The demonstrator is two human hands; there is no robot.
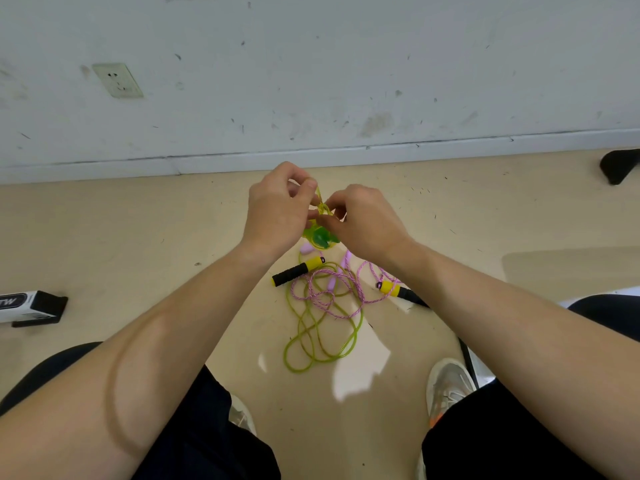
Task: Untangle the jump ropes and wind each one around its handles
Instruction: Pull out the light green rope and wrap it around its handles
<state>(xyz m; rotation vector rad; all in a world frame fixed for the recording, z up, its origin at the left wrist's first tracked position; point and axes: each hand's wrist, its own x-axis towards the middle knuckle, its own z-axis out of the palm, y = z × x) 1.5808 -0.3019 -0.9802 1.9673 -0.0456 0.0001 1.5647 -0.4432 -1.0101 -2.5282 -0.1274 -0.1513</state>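
My left hand (277, 209) and my right hand (363, 220) are raised above the floor, and both pinch a knotted piece of translucent yellow-green rope (322, 206) between their fingertips. Below them hangs a green bundle (320, 237), partly hidden by my hands. On the floor lies a tangle: a yellow-green rope (311, 344) in loose loops and a pink speckled rope (332, 299) crossing it. Two black-and-yellow handles lie there, one on the left (298, 270), one on the right (398, 291). Pale pink handles (306, 249) peek out under the bundle.
I sit with my knees apart and my shoes (446, 386) on the beige floor. A black-and-white box (31, 306) lies at the left. The white wall with a socket (117, 80) runs along the back. A dark object (620, 166) sits far right.
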